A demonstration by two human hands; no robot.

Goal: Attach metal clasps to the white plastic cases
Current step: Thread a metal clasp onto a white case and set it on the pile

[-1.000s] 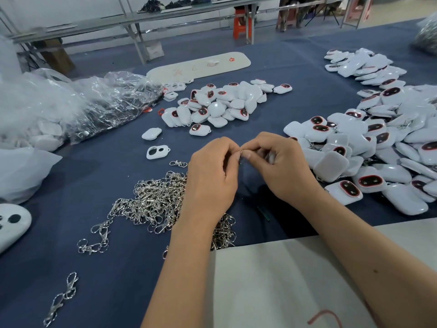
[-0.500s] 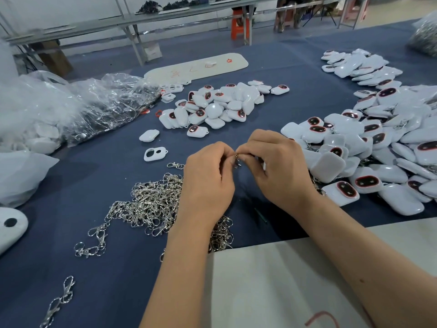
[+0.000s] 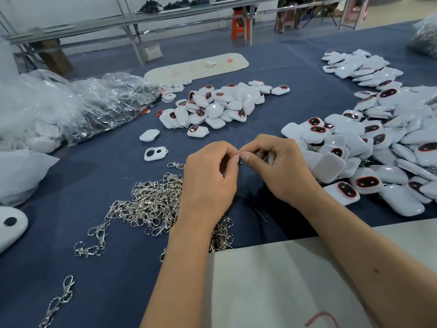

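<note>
**Hands meet over a small clasp part**

Forearms reach over a pale board [image 3: 272, 287] at the near edge. The left hand [image 3: 208, 183] and right hand [image 3: 279, 166] come together, fingertips pinching a tiny metal piece [image 3: 240, 154]; what else the right palm hides, I cannot tell. Under the left wrist lies the heap of metal clasps [image 3: 153, 202]. White plastic cases are piled to the right [image 3: 378, 147] and farther in the middle [image 3: 217, 107], on the blue cloth [image 3: 94, 268].

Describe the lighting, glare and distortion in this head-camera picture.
Head view: soft, even light; glare on the crumpled clear plastic bag and the glossy white plastic cases; wide-angle bending at the edges; faint shadow under the left hand and right hand.
</note>
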